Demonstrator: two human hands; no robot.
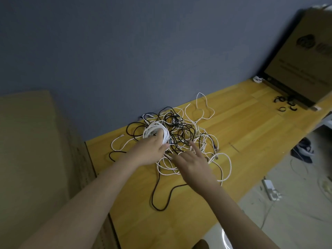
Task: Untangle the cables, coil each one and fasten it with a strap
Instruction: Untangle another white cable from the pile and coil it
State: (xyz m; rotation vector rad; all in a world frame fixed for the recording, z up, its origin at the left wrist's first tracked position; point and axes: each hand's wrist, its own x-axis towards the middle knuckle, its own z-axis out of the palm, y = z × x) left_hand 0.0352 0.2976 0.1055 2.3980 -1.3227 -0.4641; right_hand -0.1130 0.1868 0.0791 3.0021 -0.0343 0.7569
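Observation:
A tangle of black and white cables lies in a heap on the yellow wooden tabletop. My left hand holds a white cable coil, with the loops wound round its fingers, over the left side of the heap. My right hand hovers over the front of the heap with its fingers spread and straight, touching loose white strands. Several black straps lie on the table at the far right.
A large cardboard box leans at the table's far right end, with a small white coiled cable beside it. More cardboard stands at the left. A white power strip lies on the floor to the right.

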